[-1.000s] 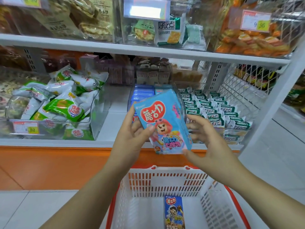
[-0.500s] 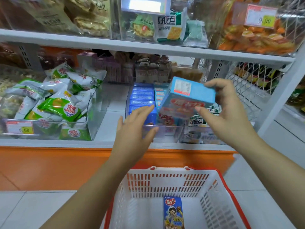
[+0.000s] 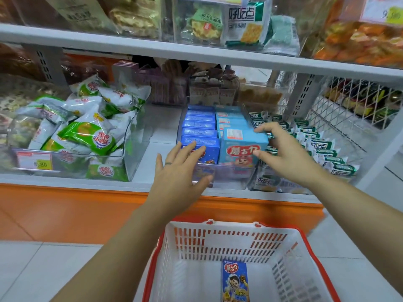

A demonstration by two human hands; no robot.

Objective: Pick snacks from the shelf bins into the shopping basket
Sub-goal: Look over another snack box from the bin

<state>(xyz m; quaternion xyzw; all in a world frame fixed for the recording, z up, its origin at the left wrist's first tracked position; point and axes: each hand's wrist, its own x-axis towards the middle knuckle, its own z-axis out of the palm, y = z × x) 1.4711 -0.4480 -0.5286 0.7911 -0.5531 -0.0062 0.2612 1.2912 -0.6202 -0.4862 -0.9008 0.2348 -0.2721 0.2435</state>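
2 hands are at the clear bin (image 3: 226,176) on the shelf. Right hand (image 3: 283,155) grips the light blue box (image 3: 239,147) at the front of the bin's right row, fingers on top, thumb on its face. Left hand (image 3: 176,177), fingers straight and spread, holds nothing, in front of the dark blue boxes (image 3: 199,131). 1 dark blue box (image 3: 235,282) lies in the basket (image 3: 229,238)

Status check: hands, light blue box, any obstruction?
Right hand grips light blue box, seated at front of clear bin. Left hand open at bin front. Basket holds one dark blue box; mouth unobstructed.
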